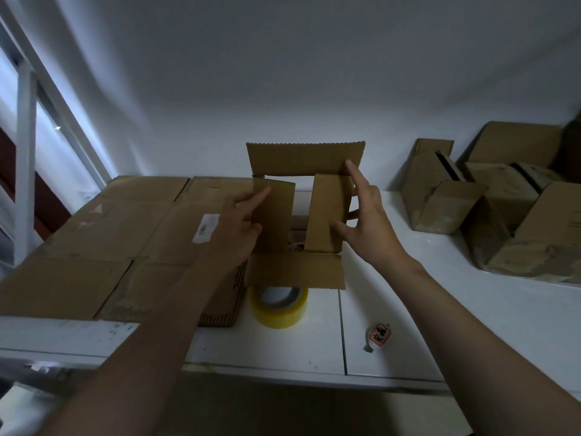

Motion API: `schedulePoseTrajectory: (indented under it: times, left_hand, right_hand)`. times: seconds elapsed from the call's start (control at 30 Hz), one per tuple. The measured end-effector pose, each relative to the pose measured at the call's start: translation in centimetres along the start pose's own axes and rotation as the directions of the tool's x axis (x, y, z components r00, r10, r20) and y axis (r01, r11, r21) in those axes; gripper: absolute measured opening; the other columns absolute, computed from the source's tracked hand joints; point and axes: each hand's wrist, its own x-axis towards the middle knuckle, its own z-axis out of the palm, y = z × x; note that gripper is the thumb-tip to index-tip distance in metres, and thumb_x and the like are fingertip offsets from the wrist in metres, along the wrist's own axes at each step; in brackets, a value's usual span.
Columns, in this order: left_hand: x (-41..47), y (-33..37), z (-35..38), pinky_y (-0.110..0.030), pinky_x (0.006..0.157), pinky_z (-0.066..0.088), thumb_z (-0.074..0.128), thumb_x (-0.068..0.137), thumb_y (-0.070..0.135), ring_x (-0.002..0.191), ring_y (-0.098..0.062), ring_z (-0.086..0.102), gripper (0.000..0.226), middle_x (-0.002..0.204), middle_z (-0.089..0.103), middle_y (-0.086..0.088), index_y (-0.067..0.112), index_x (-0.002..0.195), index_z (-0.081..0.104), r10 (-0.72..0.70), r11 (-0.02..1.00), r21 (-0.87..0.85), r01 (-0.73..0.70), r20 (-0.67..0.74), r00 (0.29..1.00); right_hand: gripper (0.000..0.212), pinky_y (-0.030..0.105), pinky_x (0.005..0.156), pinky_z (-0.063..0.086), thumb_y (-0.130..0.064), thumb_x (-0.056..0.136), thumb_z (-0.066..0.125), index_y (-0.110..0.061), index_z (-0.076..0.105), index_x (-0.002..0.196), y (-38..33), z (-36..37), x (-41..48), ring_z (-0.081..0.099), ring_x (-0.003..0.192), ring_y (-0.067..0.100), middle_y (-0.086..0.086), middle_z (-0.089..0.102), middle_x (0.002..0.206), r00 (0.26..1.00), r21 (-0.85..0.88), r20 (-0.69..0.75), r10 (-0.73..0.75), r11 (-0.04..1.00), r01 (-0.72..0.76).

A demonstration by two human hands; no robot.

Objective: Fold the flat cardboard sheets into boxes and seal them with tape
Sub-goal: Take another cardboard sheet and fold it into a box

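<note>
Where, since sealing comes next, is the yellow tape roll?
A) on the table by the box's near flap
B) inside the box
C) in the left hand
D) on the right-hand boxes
A: the yellow tape roll stands on the table, overlapped by the near flap; the right hand grips a side flap.

White tabletop (393, 309), scuffed, in panels meeting at a dark seam, set against a plain white wall (283, 73). Small white object with an orange-red label bearing dark characters (379, 336), lying on the tabletop near its front edge. White metal frame of upright and slanted bars (23, 152), far left, with a reddish-brown surface (47, 202) behind it
</note>
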Motion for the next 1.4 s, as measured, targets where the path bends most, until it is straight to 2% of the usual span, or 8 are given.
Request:
schedulePoseTrajectory:
  times: [0.2, 0.4, 0.53, 0.73, 0.83, 1.0, 1.3, 1.4]
  left_hand:
    - [0.8, -0.6, 0.7, -0.007, 0.08, 0.044, 0.064, 0.095, 0.003, 0.117, -0.01, 0.047, 0.077, 0.14, 0.034, 0.001, 0.044, 0.152, 0.033, 0.024, 0.999, 0.03, -0.021, -0.095, 0.995]
    - [0.8, -0.7, 2.0, -0.016, 0.081, 0.047, 0.07, 0.091, 0.005, 0.096, 0.001, 0.052, 0.076, 0.122, 0.044, 0.003, 0.042, 0.149, 0.038, -0.014, 0.998, -0.055, -0.003, -0.315, 0.949]
    - [0.9, -0.4, 1.8, -0.011, 0.068, 0.049, 0.057, 0.101, 0.016, 0.088, 0.007, 0.059, 0.044, 0.112, 0.059, 0.006, 0.035, 0.14, 0.047, -0.13, 0.966, -0.257, 0.025, -0.399, 0.907]
    - [1.4, 0.7, -1.2, -0.038, 0.082, 0.053, 0.02, 0.105, 0.058, 0.101, -0.016, 0.064, 0.056, 0.109, 0.069, 0.002, 0.027, 0.114, 0.066, -0.424, 0.585, -0.767, 0.264, -0.012, 0.905]
    - [1.0, 0.3, -1.4, -0.047, 0.092, 0.052, 0.026, 0.099, 0.067, 0.108, -0.021, 0.062, 0.054, 0.112, 0.067, 0.0, 0.033, 0.111, 0.065, -0.402, 0.586, -0.752, 0.302, 0.054, 0.914]
    - [0.9, 0.7, -1.2, -0.045, 0.08, 0.057, 0.064, 0.082, 0.068, 0.11, -0.025, 0.065, 0.057, 0.116, 0.069, -0.005, 0.023, 0.117, 0.068, -0.479, 0.577, -0.703, 0.417, 0.123, 0.869]
    - [0.6, 0.4, -0.4, -0.02, 0.06, 0.055, 0.05, 0.103, 0.034, 0.085, -0.011, 0.068, 0.021, 0.097, 0.075, 0.003, 0.024, 0.101, 0.069, -0.411, 0.673, -0.654, 0.345, 0.056, 0.91]
    - [0.8, 0.3, 0.1, -0.032, 0.08, 0.055, 0.048, 0.105, 0.03, 0.087, -0.01, 0.072, 0.023, 0.085, 0.077, 0.009, 0.023, 0.099, 0.069, -0.394, 0.663, -0.667, 0.34, 0.076, 0.916]
  right_hand:
    - [0.113, 0.029, 0.092, 0.057, -0.01, 0.087, 0.078, -0.052, -0.002, 0.156, -0.1, -0.1, 0.1, 0.051, 0.103, -0.001, -0.003, 0.034, 0.142, 0.999, -0.013, -0.042, -0.002, 1.0, 0.002]
    - [0.11, 0.032, 0.083, 0.06, -0.016, 0.091, 0.074, -0.064, -0.007, 0.148, -0.2, 0.0, 0.1, 0.061, 0.092, 0.009, -0.003, 0.04, 0.137, 0.999, -0.029, -0.037, -0.03, 0.999, 0.029]
    - [0.093, 0.027, 0.076, 0.06, -0.017, 0.096, 0.068, -0.06, 0.005, 0.151, -0.1, 0.0, 0.2, 0.063, 0.097, 0.011, -0.004, 0.043, 0.136, 0.998, 0.021, -0.056, -0.025, 0.999, 0.026]
    - [0.04, 0.051, 0.069, 0.063, -0.043, 0.11, 0.029, -0.028, 0.058, 0.133, -1.4, -1.1, 0.4, 0.072, 0.093, 0.023, -0.001, 0.065, 0.117, 0.962, 0.49, -0.007, 0.274, 0.839, -0.236]
    - [0.065, 0.057, 0.073, 0.062, -0.07, 0.097, 0.024, -0.025, 0.06, 0.127, -2.1, -1.6, 0.4, 0.071, 0.099, 0.028, 0.005, 0.066, 0.117, 0.925, 0.521, 0.091, 0.368, 0.774, -0.359]
    - [0.045, 0.054, 0.078, 0.062, -0.063, 0.099, 0.042, -0.027, 0.054, 0.123, -2.2, -1.8, 0.3, 0.067, 0.106, 0.027, 0.002, 0.059, 0.12, 0.897, 0.45, 0.144, 0.419, 0.779, -0.436]
    - [0.027, 0.047, 0.091, 0.06, -0.037, 0.102, 0.056, -0.015, 0.072, 0.106, -1.1, -2.2, 0.4, 0.07, 0.103, 0.024, 0.002, 0.07, 0.113, 0.888, 0.532, 0.177, 0.425, 0.718, -0.449]
    - [0.025, 0.047, 0.096, 0.057, -0.033, 0.102, 0.056, -0.013, 0.071, 0.102, -1.0, -2.1, 0.6, 0.068, 0.107, 0.024, 0.003, 0.069, 0.113, 0.888, 0.536, 0.176, 0.424, 0.715, -0.448]
